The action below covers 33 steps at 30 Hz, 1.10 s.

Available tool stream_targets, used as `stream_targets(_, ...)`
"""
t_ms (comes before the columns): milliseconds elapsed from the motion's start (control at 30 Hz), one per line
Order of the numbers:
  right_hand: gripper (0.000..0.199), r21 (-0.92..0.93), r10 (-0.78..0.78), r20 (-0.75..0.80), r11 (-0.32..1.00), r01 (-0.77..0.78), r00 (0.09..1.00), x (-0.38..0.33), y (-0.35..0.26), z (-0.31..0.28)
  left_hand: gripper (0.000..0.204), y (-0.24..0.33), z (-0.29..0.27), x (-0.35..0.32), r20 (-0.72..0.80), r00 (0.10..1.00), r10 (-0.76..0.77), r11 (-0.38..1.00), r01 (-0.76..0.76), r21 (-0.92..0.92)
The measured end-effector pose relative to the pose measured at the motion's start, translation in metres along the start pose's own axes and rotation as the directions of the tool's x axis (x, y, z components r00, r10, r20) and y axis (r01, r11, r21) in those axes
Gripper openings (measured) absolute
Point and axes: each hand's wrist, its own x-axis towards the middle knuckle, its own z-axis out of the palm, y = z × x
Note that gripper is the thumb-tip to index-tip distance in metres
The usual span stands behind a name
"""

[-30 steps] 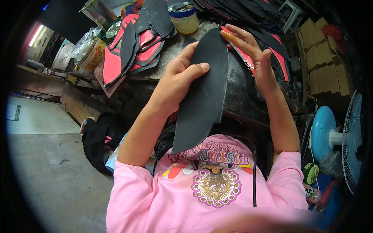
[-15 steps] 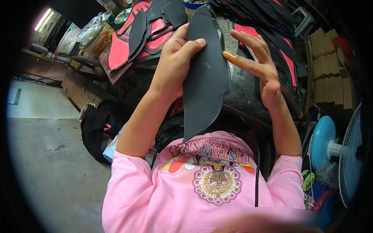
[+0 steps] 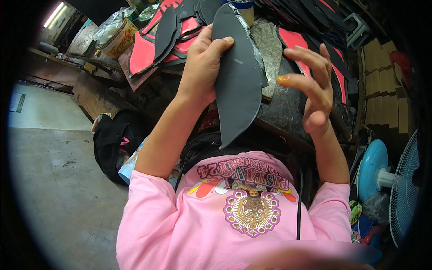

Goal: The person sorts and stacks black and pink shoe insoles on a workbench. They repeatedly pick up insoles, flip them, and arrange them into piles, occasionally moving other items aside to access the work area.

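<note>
A long, curved black panel (image 3: 238,90), pointed at its lower end and cut from thin sheet material, is held up in front of me. My left hand (image 3: 202,67) pinches its left edge, thumb on the face and fingers behind, where they are hidden. Along the panel's upper right edge runs a shiny, wet-looking strip. My right hand (image 3: 317,85) is apart from the panel, to its right, with fingers spread and nothing in them. A glossy yellowish coating covers the tip of its index finger.
Black-and-pink cut pieces (image 3: 143,54) overlap on the table's left, with more pink pieces (image 3: 291,38) at right. Behind the panel are a grey slab (image 3: 265,40) and a blue-rimmed container (image 3: 246,15). A yellow bucket (image 3: 120,40) stands far left; a fan (image 3: 405,189) stands right.
My right hand has moved right, away from the panel's edge, its fingers lifting clear. The panel has shifted slightly up and tilted, and more of its shiny edge shows.
</note>
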Motion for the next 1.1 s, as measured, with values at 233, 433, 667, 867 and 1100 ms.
stream_targets(233, 0.087, -0.305, -0.106, 0.079, 0.944, 0.126, 0.991, -0.002, -0.013, 0.008, 0.026, -0.002, 0.0, 0.001, -0.042, 0.999, 0.034, 0.999, -0.034, -0.007)
stream_targets(433, 0.087, -0.161, -0.133, 0.033, 0.977, 0.137, 0.991, -0.002, -0.002, 0.0, 0.026, -0.003, -0.006, 0.002, -0.042, 0.999, 0.019, 1.0, -0.019, 0.003)
stream_targets(667, 0.077, 0.189, 0.23, -0.436, 0.969, -0.161, 0.87, -0.012, 0.055, -0.022, 0.039, -0.028, 0.012, 0.012, 0.028, 0.97, -0.243, 0.963, 0.238, 0.123)
stream_targets(867, 0.07, 0.264, 0.34, -0.493, 0.935, -0.235, 0.8, -0.023, 0.075, -0.023, 0.054, -0.05, 0.04, 0.045, 0.172, 0.937, -0.303, 0.922, 0.243, 0.302)
stream_targets(1100, 0.062, 0.273, 0.37, -0.478, 0.925, -0.265, 0.797, -0.023, 0.073, -0.022, 0.059, -0.091, 0.032, 0.086, 0.127, 0.943, 0.309, 0.579, -0.292, 0.761)
